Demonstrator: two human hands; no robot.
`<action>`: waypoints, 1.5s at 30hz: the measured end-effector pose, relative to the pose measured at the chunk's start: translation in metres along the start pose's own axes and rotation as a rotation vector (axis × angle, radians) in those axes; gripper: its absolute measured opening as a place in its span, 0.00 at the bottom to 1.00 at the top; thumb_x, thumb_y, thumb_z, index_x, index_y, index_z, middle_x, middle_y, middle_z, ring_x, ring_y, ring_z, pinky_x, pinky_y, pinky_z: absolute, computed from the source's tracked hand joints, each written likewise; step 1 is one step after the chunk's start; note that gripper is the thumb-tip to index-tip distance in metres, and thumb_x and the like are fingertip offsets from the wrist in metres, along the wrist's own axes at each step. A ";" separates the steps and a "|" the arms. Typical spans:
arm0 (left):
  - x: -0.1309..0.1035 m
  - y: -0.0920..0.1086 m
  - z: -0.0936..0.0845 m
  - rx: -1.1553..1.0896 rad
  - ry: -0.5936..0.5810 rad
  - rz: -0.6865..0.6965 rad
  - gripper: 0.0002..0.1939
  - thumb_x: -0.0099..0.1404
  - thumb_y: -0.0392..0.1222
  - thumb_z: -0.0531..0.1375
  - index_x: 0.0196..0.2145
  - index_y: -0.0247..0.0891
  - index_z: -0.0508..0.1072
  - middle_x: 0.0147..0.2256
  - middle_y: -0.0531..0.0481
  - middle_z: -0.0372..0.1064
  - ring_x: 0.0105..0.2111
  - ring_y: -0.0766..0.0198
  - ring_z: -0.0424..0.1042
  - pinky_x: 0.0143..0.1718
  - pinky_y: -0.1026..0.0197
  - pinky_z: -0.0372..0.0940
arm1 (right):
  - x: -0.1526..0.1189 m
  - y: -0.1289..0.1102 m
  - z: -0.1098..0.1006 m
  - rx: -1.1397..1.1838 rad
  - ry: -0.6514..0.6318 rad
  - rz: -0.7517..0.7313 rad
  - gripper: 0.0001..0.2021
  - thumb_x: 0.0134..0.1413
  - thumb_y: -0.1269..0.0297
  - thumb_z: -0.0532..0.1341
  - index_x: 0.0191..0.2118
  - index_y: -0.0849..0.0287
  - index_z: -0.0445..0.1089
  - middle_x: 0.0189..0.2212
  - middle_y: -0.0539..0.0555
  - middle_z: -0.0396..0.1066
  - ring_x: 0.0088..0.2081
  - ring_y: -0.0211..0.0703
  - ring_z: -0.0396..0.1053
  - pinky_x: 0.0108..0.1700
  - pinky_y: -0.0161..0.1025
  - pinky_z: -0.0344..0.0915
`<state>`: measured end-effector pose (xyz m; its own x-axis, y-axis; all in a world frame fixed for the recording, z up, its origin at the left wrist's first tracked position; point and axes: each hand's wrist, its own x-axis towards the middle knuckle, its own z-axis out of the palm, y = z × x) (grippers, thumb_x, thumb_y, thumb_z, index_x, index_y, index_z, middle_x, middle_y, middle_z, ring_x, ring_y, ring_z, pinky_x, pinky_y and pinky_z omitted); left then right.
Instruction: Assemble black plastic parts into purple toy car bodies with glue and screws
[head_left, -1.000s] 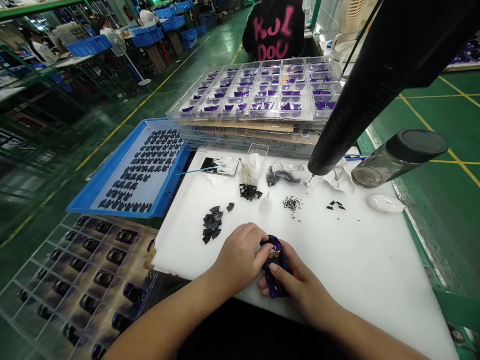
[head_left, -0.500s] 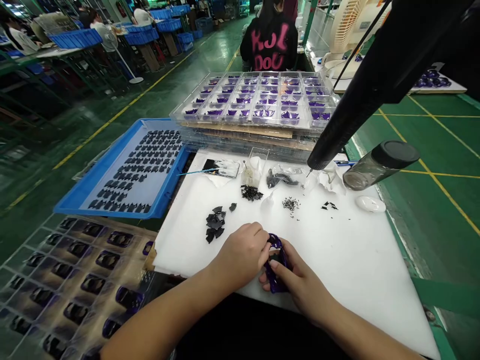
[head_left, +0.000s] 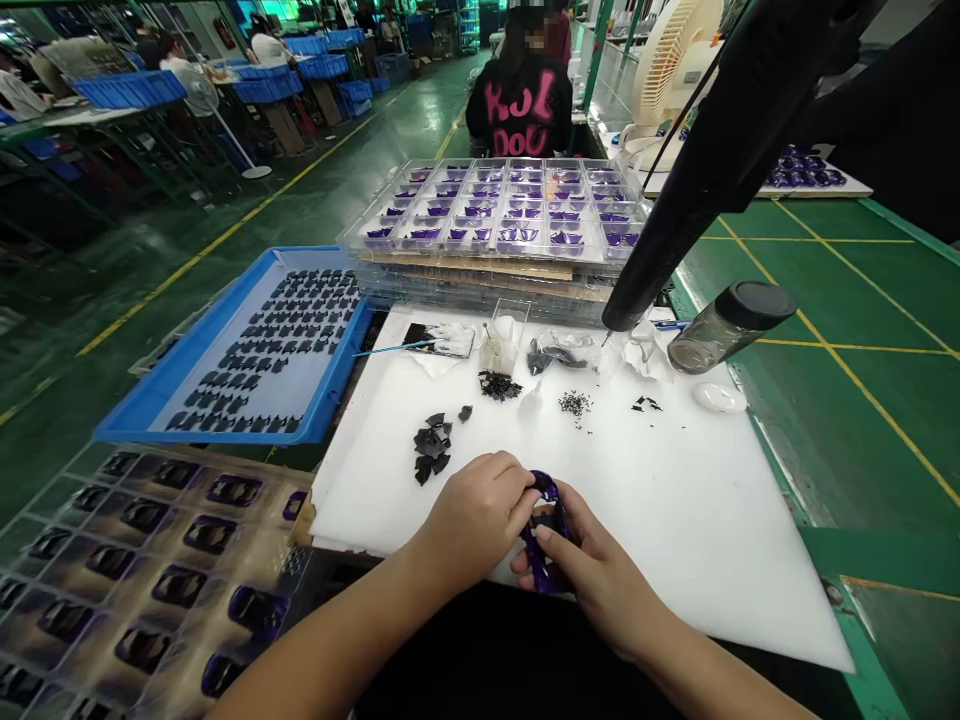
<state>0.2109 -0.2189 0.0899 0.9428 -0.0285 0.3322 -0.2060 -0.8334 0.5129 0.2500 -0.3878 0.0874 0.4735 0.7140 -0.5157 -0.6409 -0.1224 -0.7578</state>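
A glossy purple toy car body shell (head_left: 546, 573) with openings in it is held low over the front edge of the white foam-topped table. My right hand (head_left: 592, 560) wraps round its right side, thumb across the front and fingertips showing on the left. My left hand (head_left: 484, 508) is closed in a pinch at the shell's upper left end; whether a small part is also between its fingers is hidden. Beyond my left hand lie dark angular plastic pieces (head_left: 432, 440), with one loose piece (head_left: 466, 412) apart from them.
Small black parts (head_left: 500, 386) and tiny black bits (head_left: 575, 403) sit farther back. A black tube (head_left: 660, 200) slants in from upper right, near a tilted jar (head_left: 724, 335). Left are a blue tray (head_left: 112, 420) and a compartment tray of purple shells (head_left: 180, 585); clear trays (head_left: 487, 262) are stacked behind.
The view has shifted slightly. Both hands keep their hold on the purple shell, which appears turned a little, showing more of its opening.
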 end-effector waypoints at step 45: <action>0.014 0.009 -0.027 -0.163 -0.400 -0.104 0.04 0.64 0.35 0.59 0.38 0.39 0.72 0.36 0.51 0.70 0.36 0.65 0.70 0.39 0.61 0.66 | -0.016 0.022 0.002 0.094 -0.111 -0.124 0.19 0.63 0.58 0.59 0.57 0.51 0.56 0.42 0.52 0.66 0.37 0.44 0.74 0.42 0.47 0.72</action>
<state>0.2150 -0.2117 0.1204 0.9813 -0.1873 -0.0440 -0.1131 -0.7464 0.6558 0.2267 -0.4001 0.0795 0.4857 0.7922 -0.3695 -0.6380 0.0324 -0.7693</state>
